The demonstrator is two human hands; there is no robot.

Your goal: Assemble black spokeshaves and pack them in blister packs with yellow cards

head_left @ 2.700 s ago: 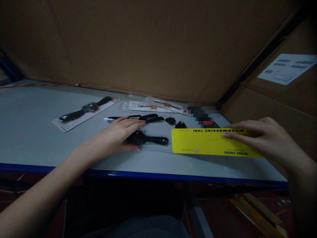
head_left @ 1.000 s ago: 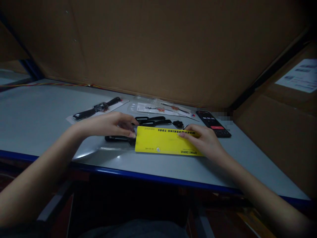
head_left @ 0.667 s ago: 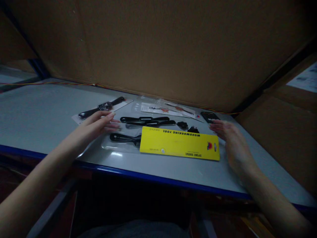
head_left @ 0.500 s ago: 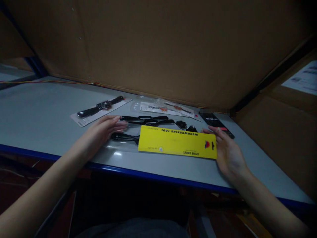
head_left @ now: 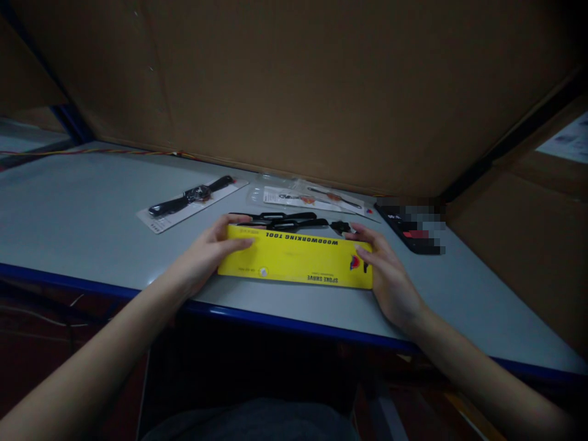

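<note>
A yellow spoke shave card [head_left: 294, 257], printed "Woodworking Tool", lies flat on the table, and a clear blister with a black spokeshave is hidden beneath it or behind it. My left hand [head_left: 211, 251] grips the card's left end with its fingers on the face. My right hand [head_left: 386, 269] holds the right end, fingers curled over the edge. Just beyond the card's top edge lie black spokeshave parts [head_left: 280, 219], almost touching it.
A black spokeshave on a white backing card [head_left: 188, 199] lies at back left, and a clear bag with papers [head_left: 312, 197] at back centre. A partly blurred black phone [head_left: 408, 229] sits at right. Cardboard walls [head_left: 294, 92] stand behind the grey table [head_left: 78, 208], which has a blue front edge [head_left: 275, 320].
The yellow card has slid left, over the blister and black spokeshave. My hands have come in from either side and now hold its two ends. The view has shifted slightly.
</note>
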